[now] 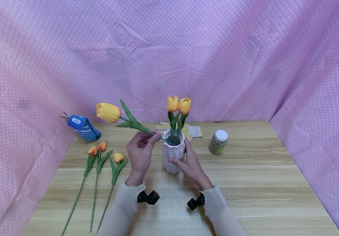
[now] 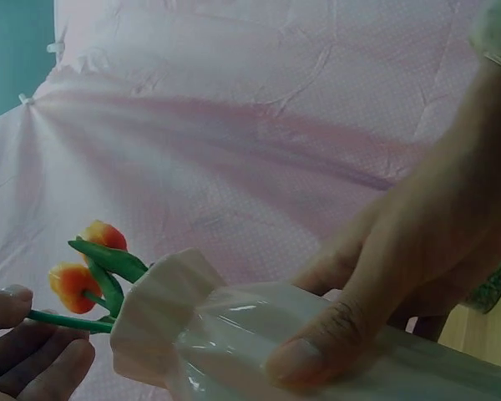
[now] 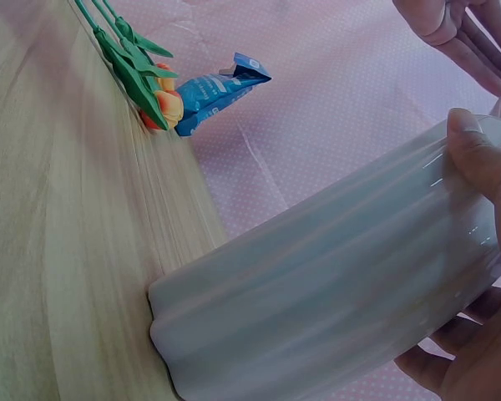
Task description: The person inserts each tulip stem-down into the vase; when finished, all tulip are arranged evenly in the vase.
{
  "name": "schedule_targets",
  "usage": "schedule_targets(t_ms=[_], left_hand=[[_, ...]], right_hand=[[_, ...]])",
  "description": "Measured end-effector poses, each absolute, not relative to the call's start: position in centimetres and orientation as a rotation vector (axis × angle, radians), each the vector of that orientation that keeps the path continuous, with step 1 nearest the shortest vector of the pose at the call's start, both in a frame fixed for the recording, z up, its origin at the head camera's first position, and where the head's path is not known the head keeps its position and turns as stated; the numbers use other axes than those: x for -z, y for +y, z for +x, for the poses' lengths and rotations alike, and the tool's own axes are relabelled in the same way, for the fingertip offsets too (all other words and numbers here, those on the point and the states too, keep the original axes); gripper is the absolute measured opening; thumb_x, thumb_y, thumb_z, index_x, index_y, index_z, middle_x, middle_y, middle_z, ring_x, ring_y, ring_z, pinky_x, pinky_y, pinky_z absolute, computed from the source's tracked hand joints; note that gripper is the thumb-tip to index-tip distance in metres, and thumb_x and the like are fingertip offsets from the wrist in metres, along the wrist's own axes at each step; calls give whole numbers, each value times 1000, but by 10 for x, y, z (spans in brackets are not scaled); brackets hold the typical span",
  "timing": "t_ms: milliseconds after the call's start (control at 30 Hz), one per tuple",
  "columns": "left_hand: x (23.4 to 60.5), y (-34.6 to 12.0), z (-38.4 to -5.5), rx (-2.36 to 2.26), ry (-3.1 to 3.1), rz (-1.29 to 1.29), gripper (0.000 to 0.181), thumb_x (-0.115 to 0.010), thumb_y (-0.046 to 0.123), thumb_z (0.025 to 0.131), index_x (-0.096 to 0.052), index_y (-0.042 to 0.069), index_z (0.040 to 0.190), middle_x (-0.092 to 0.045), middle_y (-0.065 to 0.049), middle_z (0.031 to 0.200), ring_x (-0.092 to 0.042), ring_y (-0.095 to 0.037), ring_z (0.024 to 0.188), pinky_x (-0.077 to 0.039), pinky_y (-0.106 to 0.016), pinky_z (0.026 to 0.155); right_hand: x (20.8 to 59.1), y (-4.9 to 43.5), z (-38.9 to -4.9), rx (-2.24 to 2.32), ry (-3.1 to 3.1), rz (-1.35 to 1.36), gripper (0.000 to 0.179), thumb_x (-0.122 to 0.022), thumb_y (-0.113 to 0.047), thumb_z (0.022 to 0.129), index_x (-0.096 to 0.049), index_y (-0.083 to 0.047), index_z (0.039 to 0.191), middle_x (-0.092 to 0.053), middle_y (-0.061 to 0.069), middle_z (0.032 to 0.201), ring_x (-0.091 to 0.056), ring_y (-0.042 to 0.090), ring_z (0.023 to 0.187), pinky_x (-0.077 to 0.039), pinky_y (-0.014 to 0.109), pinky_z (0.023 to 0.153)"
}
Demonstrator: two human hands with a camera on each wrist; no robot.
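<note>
A white fluted vase (image 1: 173,159) stands on the table with two yellow-orange tulips (image 1: 178,105) upright in it and dark green material inside its mouth. My right hand (image 1: 190,164) grips the vase's side, thumb in front and fingers behind. Between thumb and fingers, my left hand (image 1: 141,149) pinches the green stem of another yellow tulip (image 1: 109,112). That tulip slants, its bloom up to the left and its stem's lower end at the vase mouth. The left wrist view shows the stem (image 2: 71,321) reaching the vase rim (image 2: 150,317).
Three artificial tulips (image 1: 116,170) lie on the table at the left. Behind them stands a blue bag (image 1: 87,130) with a metal tool tip poking out. Yellow-and-white gloves (image 1: 195,131) lie behind the vase. A white-lidded jar (image 1: 218,143) stands at the right. A pink dotted curtain (image 1: 169,59) hangs behind.
</note>
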State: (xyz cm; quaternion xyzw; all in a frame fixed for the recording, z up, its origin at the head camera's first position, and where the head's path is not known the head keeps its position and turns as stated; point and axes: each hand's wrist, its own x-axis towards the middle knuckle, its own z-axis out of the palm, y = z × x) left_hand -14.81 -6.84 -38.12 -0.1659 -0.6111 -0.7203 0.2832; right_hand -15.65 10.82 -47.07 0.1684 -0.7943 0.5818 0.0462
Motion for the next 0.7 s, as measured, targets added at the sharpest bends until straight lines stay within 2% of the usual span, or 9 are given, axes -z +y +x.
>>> schedule_targets(t_ms=[67,200,300,500,600,700], left_hand=[[383,-69,-147,1885,-1691,-430,16,-69,-7,88,-64,-15,101,-76,7,95,-74,-4,88,-62,-20,82],[386,-71,-145,1877,-1719,-434,20,-70,-8,87,-64,-13,106,-77,-2,99,-74,-8,94,-62,-22,86],[387,-74,-145,1911,-1691,-437,22,-70,-10,86,-64,-12,107,-77,-5,102,-74,-8,97,-62,-23,88],[384,-78,-143,1851,-1662,-422,19,-70,-11,86,-64,-15,104,-76,13,100,-73,-3,94,-61,-19,83],[380,-77,-143,1831,-1643,-431,16,-69,-10,87,-64,-17,101,-76,14,97,-73,-3,90,-61,-18,81],[377,-76,-145,1843,-1610,-438,15,-68,-10,88,-64,-19,99,-77,12,96,-74,-4,87,-62,-19,80]], right_hand=[[471,108,-156,-1775,-2425,518,95,-79,-27,88,-16,-28,159,-39,8,160,-41,31,146,-37,59,119],[471,108,-156,-1758,-2421,529,94,-79,-26,88,-17,-28,159,-42,8,157,-45,32,143,-42,59,115],[471,108,-157,-1743,-2424,532,94,-79,-26,88,-17,-28,159,-43,8,156,-47,31,141,-44,59,113],[472,108,-158,-1758,-2427,526,95,-79,-26,88,-16,-29,159,-39,8,160,-42,32,145,-38,59,118],[472,108,-158,-1769,-2422,518,95,-79,-26,87,-17,-28,159,-36,8,161,-39,32,148,-34,59,121],[472,108,-158,-1770,-2424,519,95,-79,-26,87,-17,-28,159,-37,9,161,-40,32,147,-35,59,120]])
